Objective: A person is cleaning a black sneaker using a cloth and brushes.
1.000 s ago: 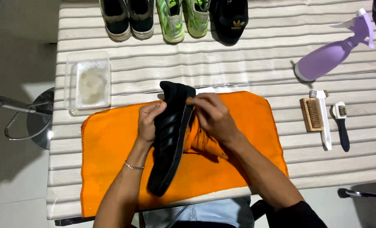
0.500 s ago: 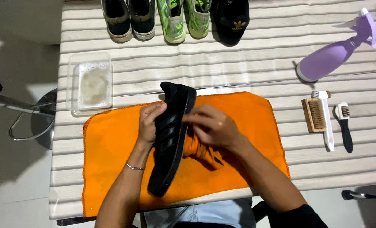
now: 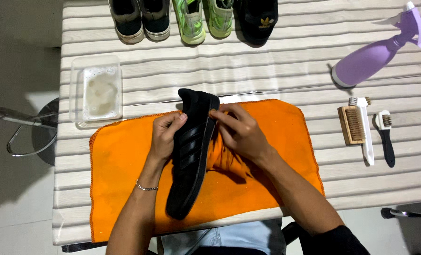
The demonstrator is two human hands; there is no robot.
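Shifted a little since a second ago: right hand [image 3: 241, 134] lower against the shoe's side, cloth bunched beneath it, left hand [image 3: 165, 137] much as before. Counted on the striped counter [image 3: 248, 71]: one black shoe [image 3: 191, 151] in hand, five more shoes in a row at the far edge – two dark grey ones [image 3: 139, 19], two bright green ones [image 3: 203, 19], one black one [image 3: 256, 20]; one orange cloth [image 3: 120, 174]; one clear rectangular tub [image 3: 96, 89] of cloudy, foamy water at the left; one lilac spray bottle [image 3: 376, 54] lying on its side at the upper right; three brushes at the right – a wooden block brush [image 3: 351, 125], a white-handled one [image 3: 366, 137], a small black-handled one [image 3: 386, 137]. Pale emblem on the far black shoe's tongue. Held shoe matte black with three faint stripes on its side, tipped on edge over the cloth's middle, heel away, toe toward the body. Left fingers [image 3: 175, 120] clasped around the heel part; right fingers [image 3: 222, 115] pressing orange cloth against the shoe's side.
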